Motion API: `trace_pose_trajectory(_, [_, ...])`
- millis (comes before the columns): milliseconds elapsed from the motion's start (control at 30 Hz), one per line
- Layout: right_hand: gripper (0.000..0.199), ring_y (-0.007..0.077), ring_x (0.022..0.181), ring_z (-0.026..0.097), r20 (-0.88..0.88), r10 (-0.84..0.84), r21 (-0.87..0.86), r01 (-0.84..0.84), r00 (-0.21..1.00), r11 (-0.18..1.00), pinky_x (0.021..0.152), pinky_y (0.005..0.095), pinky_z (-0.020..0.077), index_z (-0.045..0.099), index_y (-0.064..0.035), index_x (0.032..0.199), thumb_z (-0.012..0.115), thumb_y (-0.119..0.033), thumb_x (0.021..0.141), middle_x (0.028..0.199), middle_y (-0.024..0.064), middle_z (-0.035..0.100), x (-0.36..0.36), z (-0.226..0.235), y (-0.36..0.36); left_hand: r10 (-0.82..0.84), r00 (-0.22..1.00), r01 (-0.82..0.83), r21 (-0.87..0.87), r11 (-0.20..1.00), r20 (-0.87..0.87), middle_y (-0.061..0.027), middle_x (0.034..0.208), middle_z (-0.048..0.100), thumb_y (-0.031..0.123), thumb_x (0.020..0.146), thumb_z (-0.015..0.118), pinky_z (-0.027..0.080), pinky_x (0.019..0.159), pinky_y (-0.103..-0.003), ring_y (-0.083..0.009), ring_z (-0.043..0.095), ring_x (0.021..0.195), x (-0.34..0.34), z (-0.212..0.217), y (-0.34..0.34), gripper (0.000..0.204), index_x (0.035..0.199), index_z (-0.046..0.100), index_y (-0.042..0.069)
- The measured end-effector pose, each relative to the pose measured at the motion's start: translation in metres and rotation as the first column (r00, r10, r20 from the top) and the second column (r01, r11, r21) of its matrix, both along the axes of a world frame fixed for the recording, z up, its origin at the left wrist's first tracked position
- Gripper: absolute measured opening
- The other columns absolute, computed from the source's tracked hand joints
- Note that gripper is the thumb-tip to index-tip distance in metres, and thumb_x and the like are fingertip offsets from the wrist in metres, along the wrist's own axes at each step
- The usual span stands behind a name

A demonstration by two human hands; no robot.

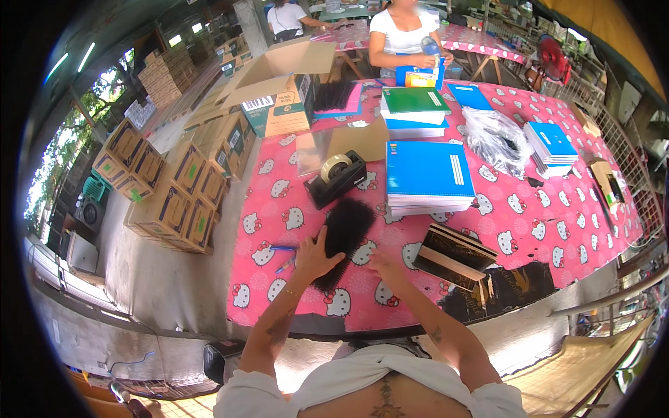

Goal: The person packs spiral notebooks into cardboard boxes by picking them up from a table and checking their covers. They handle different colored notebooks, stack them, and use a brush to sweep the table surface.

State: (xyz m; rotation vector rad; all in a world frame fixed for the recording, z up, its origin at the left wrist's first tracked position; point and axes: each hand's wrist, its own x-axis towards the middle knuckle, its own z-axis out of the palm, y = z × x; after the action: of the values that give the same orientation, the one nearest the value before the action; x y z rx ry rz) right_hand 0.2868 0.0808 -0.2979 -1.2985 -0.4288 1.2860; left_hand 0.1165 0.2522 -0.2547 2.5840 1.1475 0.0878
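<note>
- The left hand (311, 255) is raised over the table edge, fingers curled in a grip, thumb side turned toward the right.
- The left forearm rises from the lower edge, bent at the elbow, with a thin bracelet at the wrist.
- The right hand (382, 265) lies just beside the left, fingers bent down.
- The right forearm angles in from the lower right.

Black bundle (343, 237) under the left hand (311, 256), on a pink bench (529, 230) cover patterned with white cats. Beyond the hand, blue notebooks (428, 173); farther off, a green one (414, 99).
</note>
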Motion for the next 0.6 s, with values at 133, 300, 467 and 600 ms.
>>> trace_pose_trajectory(133, [0.046,0.0338,0.114,0.056,0.944,-0.300,0.301,0.014,0.134,0.954,0.098,0.0489,0.0425,0.059,-0.0087,0.132,0.066,-0.010,0.086,0.124,0.0132,0.061,0.042,0.068,-0.088,0.155,0.983,-0.143,0.123,0.982,-0.098,-0.0303,0.129,0.049,0.067,0.080,0.067,0.038,0.100,-0.058,-0.0461,0.049,0.118,-0.017,-0.005,-0.029,0.100,0.152,0.034,0.005])
trace_pose_trajectory(300, [0.035,0.0336,0.104,0.063,0.995,0.008,0.023,0.319,-0.097,0.947,0.091,0.0489,0.0465,0.065,-0.0106,0.116,0.071,-0.024,0.084,0.110,0.0117,0.066,0.149,0.091,-0.155,-0.085,0.927,-0.053,0.352,0.935,0.366,-0.0251,0.132,0.052,0.045,0.086,0.068,0.036,0.104,-0.057,-0.0435,0.048,0.122,0.065,0.005,-0.069,0.073,0.141,0.046,0.002])
trace_pose_trajectory(467, [0.030,0.0327,0.086,0.068,0.999,0.041,-0.043,-0.055,-0.034,0.998,0.073,0.0452,0.0521,0.067,-0.0124,0.105,0.070,-0.036,0.087,0.094,0.0072,0.069,0.150,0.073,-0.167,-0.378,0.784,0.147,0.443,0.884,0.493,-0.0200,0.136,0.052,0.024,0.086,0.069,0.036,0.107,-0.057,-0.0397,0.046,0.128,0.169,0.017,-0.108,0.052,0.131,0.055,0.002])
trace_pose_trajectory(600, [0.031,0.0313,0.085,0.068,0.999,-0.007,0.003,-0.079,-0.043,0.997,0.072,0.0451,0.0516,0.067,-0.0140,0.106,0.068,-0.040,0.088,0.093,0.0056,0.068,0.131,0.067,-0.172,-0.539,0.746,0.224,0.615,0.756,0.391,-0.0199,0.138,0.054,0.010,0.088,0.063,0.040,0.109,-0.047,-0.0356,0.048,0.132,0.249,0.057,-0.097,0.047,0.134,0.055,0.002])
